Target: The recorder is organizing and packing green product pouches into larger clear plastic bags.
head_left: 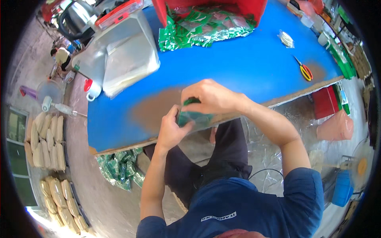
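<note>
Over the near edge of the blue table [242,67], both my hands are at a small green packet [194,118] that seems to be in a clear plastic bag; motion blurs it. My left hand [173,129] grips its left side between thumb and fingers. From above, my right hand [210,97] curls over the packet's top with its fingers pinched on it. Toward the back, a red bin [262,8] lies with its mouth toward me, and shiny green packets [206,29] spill out of it. A stack of clear plastic bags [129,65] lies on the left.
Scissors [304,72] with red and yellow handles and a small clear packet [285,39] lie at the right. A white and red mug [93,90] stands at the left edge, a kettle [77,20] beyond. More green packets [121,168] sit below the table. A fan [47,103] stands left.
</note>
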